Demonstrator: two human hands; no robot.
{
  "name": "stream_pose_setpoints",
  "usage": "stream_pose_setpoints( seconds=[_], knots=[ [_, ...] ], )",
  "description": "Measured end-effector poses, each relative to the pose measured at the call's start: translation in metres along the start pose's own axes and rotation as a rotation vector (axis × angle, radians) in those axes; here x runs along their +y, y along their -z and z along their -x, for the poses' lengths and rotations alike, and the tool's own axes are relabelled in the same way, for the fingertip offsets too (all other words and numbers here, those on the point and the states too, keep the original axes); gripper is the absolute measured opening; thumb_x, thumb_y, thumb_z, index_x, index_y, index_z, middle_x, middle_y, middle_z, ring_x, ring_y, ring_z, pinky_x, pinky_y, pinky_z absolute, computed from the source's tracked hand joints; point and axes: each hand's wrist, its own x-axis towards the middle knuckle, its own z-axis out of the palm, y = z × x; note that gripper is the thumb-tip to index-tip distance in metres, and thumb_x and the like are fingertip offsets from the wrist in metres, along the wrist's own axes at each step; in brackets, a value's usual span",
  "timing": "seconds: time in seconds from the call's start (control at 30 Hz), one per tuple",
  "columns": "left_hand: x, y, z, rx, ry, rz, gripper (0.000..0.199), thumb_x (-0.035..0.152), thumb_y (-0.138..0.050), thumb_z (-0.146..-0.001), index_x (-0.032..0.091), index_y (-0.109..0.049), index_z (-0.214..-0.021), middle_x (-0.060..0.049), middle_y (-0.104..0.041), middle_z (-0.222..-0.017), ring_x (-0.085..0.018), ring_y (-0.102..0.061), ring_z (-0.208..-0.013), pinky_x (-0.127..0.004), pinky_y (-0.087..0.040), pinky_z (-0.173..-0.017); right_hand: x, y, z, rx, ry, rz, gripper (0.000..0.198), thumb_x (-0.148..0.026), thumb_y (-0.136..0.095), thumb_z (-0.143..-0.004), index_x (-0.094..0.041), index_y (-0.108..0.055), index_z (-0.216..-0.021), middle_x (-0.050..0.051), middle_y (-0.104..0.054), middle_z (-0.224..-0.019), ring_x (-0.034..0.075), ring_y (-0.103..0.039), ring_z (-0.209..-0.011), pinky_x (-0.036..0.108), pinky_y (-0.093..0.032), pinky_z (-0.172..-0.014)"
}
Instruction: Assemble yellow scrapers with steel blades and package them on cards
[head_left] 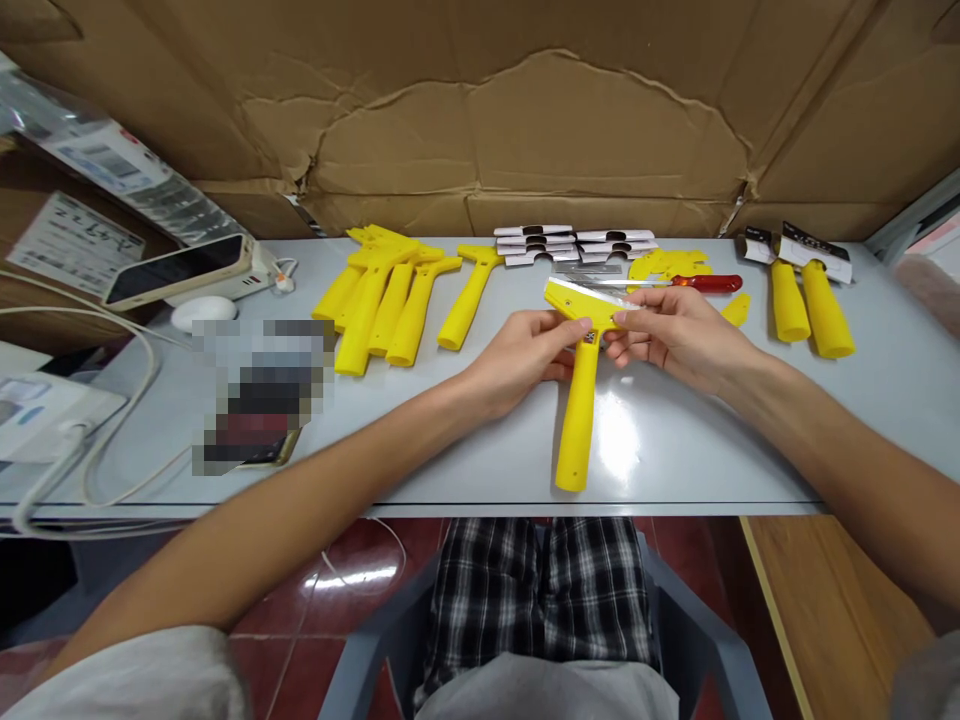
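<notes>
A yellow scraper [576, 420] with a metal blade along its wide head is held over the table's front half, its handle pointing toward me. My left hand [529, 355] grips the left side of its neck, thumb on the front face. On the other side, my right hand [675, 335] pinches the right end of the head between thumb and fingers. Just behind the hands lie a screwdriver with a red handle [709, 283], some thin metal blades [589, 269] and a pile of flat yellow pieces [667, 263].
Several yellow scraper handles [375, 310] lie to the left, one apart [469, 300]. Folded cards [536, 245] are stacked at the back. Two carded scrapers [825, 310] rest at the right. Phones, a white mouse [204, 314] and cables occupy the left. Cardboard [525, 130] walls the back.
</notes>
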Motion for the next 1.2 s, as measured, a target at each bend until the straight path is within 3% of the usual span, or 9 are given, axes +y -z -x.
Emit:
stream_pose_setpoints(
  seconds=[0.1, 0.17, 0.3, 0.43, 0.6, 0.77, 0.87, 1.0, 1.2],
  knots=[
    [-0.002, -0.01, 0.007, -0.009, 0.034, 0.038, 0.022, 0.028, -0.057, -0.111, 0.013, -0.069, -0.099, -0.011, -0.081, -0.093, -0.017, -0.078, -0.071, -0.032, -0.066, -0.074, 0.001, -0.004, 0.002, -0.008, -0.001, 0.005, 0.048, -0.03, -0.088, -0.082, -0.01, -0.051, -0.105, 0.012, -0.071, -0.092, 0.014, -0.072, -0.074, 0.024, -0.063, -0.068],
    [0.0, -0.014, 0.012, 0.014, 0.061, 0.056, 0.024, 0.026, -0.048, -0.112, 0.016, -0.064, -0.098, -0.007, -0.077, -0.084, -0.015, -0.074, -0.061, -0.03, -0.063, -0.061, 0.001, -0.008, 0.005, -0.035, -0.014, 0.009, 0.053, -0.032, -0.09, -0.081, -0.011, -0.048, -0.105, 0.01, -0.07, -0.088, 0.013, -0.072, -0.074, 0.024, -0.063, -0.068],
    [0.005, -0.018, 0.017, 0.07, 0.095, 0.018, 0.022, 0.029, -0.044, -0.112, 0.02, -0.057, -0.097, 0.001, -0.067, -0.071, -0.008, -0.053, -0.04, -0.022, -0.035, -0.036, 0.004, -0.014, 0.008, -0.09, -0.039, -0.006, 0.065, -0.038, -0.095, -0.075, -0.012, -0.043, -0.105, 0.011, -0.072, -0.095, 0.015, -0.073, -0.077, 0.026, -0.063, -0.069],
    [0.007, -0.018, 0.019, 0.068, 0.088, -0.04, 0.026, 0.037, -0.046, -0.115, 0.021, -0.053, -0.096, 0.003, -0.062, -0.068, -0.007, -0.05, -0.038, -0.02, -0.032, -0.035, 0.005, -0.016, 0.009, -0.087, -0.028, -0.009, 0.073, -0.041, -0.099, -0.069, -0.013, -0.042, -0.104, 0.008, -0.07, -0.089, 0.015, -0.073, -0.076, 0.027, -0.063, -0.068],
    [0.006, -0.018, 0.021, 0.088, 0.057, -0.099, 0.023, 0.032, -0.045, -0.116, 0.022, -0.052, -0.096, 0.005, -0.058, -0.065, -0.007, -0.049, -0.039, -0.02, -0.032, -0.036, 0.002, -0.016, 0.009, -0.1, -0.031, -0.004, 0.081, -0.044, -0.103, -0.061, -0.013, -0.042, -0.103, 0.005, -0.068, -0.085, 0.015, -0.071, -0.073, 0.025, -0.062, -0.066],
    [0.003, -0.016, 0.02, 0.065, 0.004, -0.161, 0.025, 0.035, -0.048, -0.115, 0.022, -0.053, -0.095, 0.003, -0.061, -0.067, -0.007, -0.052, -0.041, -0.022, -0.032, -0.036, -0.002, -0.017, 0.011, -0.117, -0.068, 0.049, 0.075, -0.048, -0.1, -0.068, -0.013, -0.046, -0.106, 0.007, -0.068, -0.088, 0.016, -0.072, -0.073, 0.027, -0.063, -0.065],
    [0.002, -0.016, 0.018, 0.094, 0.025, -0.165, 0.025, 0.037, -0.051, -0.113, 0.022, -0.053, -0.094, 0.002, -0.062, -0.067, -0.008, -0.051, -0.04, -0.023, -0.032, -0.037, -0.006, -0.011, 0.009, -0.031, -0.028, 0.17, 0.065, -0.056, -0.091, -0.081, -0.012, -0.053, -0.109, 0.009, -0.067, -0.091, 0.016, -0.071, -0.072, 0.026, -0.059, -0.059],
    [0.001, -0.013, 0.015, 0.134, 0.05, -0.145, 0.023, 0.037, -0.053, -0.112, 0.022, -0.053, -0.095, 0.001, -0.065, -0.068, -0.008, -0.051, -0.04, -0.023, -0.032, -0.037, -0.011, 0.009, 0.003, 0.168, 0.154, 0.401, 0.052, -0.053, -0.084, -0.092, -0.012, -0.061, -0.113, 0.01, -0.069, -0.1, 0.008, -0.066, -0.07, 0.02, -0.051, -0.056],
    [0.012, -0.003, 0.011, 0.18, -0.07, -0.232, 0.021, 0.037, -0.056, -0.11, 0.024, -0.052, -0.095, 0.0, -0.068, -0.071, -0.009, -0.053, -0.044, -0.024, -0.037, -0.039, -0.018, 0.033, -0.001, 0.269, 0.308, 1.024, 0.023, -0.026, -0.067, -0.095, -0.011, -0.077, -0.11, 0.008, -0.072, -0.1, 0.007, -0.064, -0.08, 0.023, -0.052, -0.084]
  ],
)
